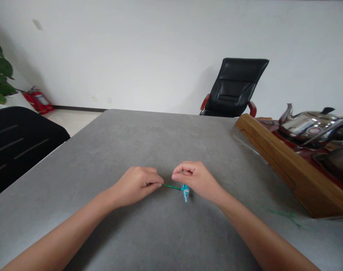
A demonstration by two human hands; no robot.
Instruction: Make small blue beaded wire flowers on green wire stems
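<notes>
My left hand (140, 184) is closed, its thumb and fingertips pinching the end of a thin green stem (173, 186). The stem runs right to a small blue beaded piece (185, 192), shaped like a flower or bud, whose tip points down toward me. My right hand (198, 178) hovers just above and beside the blue piece, thumb and index finger pressed together. Whatever sits in that pinch, if anything, is too small to make out; a faint green trace shows by the fingers. Part of the beaded piece is hidden behind the right hand.
Loose green threads (284, 213) lie on the grey table (149, 135) to the right. A brown wooden tea tray (290, 169) with a steel kettle (310, 124) stands along the right side. Black chairs (235, 88) are beyond the table and at left.
</notes>
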